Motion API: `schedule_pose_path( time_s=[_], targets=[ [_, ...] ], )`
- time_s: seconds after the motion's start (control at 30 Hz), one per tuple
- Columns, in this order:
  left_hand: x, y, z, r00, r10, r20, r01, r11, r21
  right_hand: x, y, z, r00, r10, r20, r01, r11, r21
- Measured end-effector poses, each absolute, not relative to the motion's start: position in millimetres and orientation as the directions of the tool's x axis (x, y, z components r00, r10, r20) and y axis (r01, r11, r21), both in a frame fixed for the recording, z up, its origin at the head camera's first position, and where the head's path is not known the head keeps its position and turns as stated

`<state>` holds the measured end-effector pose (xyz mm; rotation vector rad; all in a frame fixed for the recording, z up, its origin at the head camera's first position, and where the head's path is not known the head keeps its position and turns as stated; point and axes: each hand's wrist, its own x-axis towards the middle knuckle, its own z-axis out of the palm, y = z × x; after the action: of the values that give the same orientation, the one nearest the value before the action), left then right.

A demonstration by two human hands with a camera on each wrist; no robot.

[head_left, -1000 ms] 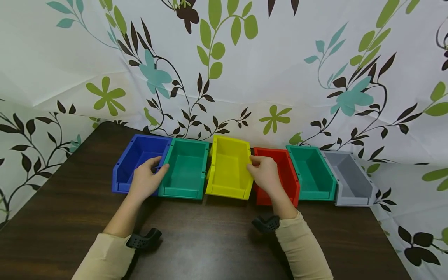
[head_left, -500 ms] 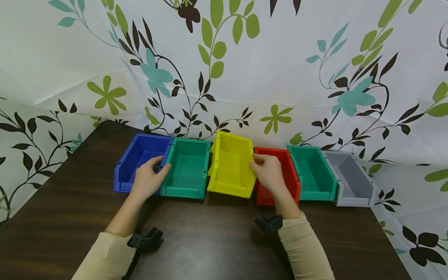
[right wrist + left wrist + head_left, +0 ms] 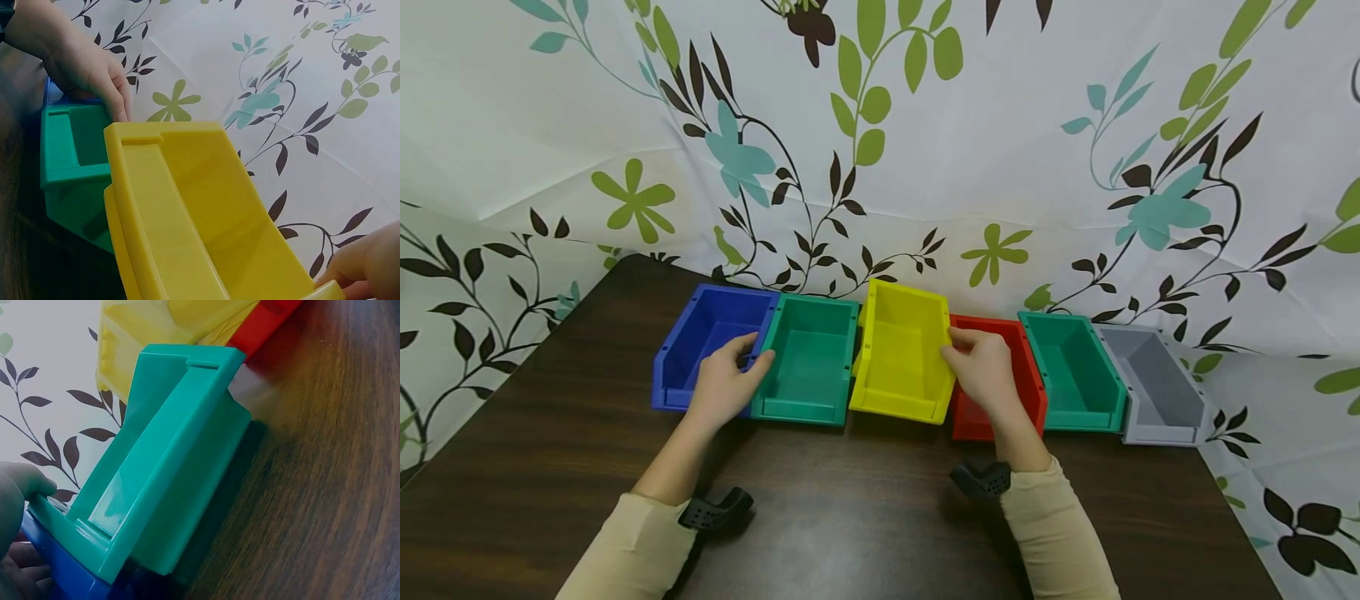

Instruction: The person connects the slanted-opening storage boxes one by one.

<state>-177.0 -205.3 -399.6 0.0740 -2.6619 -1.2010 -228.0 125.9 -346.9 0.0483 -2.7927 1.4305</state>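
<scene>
My left hand (image 3: 727, 385) pinches the adjoining side walls of a blue storage bin (image 3: 715, 321) and a green storage bin (image 3: 808, 358). Its thumb lies over the green rim and its fingers reach down on the blue side, as the left wrist view shows. With thumb and fingers, my right hand (image 3: 987, 371) grips the right side wall of a yellow storage bin (image 3: 906, 354). The yellow bin sits a bit askew and tilted, its left edge close beside the green bin. In the right wrist view, the yellow bin (image 3: 206, 219) hides part of the green one.
Right of the yellow bin stand a red bin (image 3: 1032, 396), partly behind my right hand, another green bin (image 3: 1075, 362) and a grey bin (image 3: 1157, 375). All are on a dark wooden table (image 3: 850, 517) against a leaf-patterned cloth (image 3: 925, 150).
The yellow bin's back edge has risen and the bin has twisted slightly. The blue and green bins at left have shifted a little rightward with my left hand. Both grips stay the same.
</scene>
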Motion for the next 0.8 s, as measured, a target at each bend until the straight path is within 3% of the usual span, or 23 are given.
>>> schedule_pose_path(
  time_s=[0.43,0.8],
  targets=[
    [-176.3,-201.4,-399.4,-0.976,-0.132,0.171,0.04,0.669,0.742,-223.4,120.3,-342.8,-0.998,0.024,0.066,-0.036,0.63,-0.776],
    [-177.0,-198.7,-399.8,-0.977,-0.137,0.164,0.033,0.661,0.749,-223.7,120.2,-343.8,-0.997,-0.04,0.069,-0.079,0.663,-0.744]
  ],
)
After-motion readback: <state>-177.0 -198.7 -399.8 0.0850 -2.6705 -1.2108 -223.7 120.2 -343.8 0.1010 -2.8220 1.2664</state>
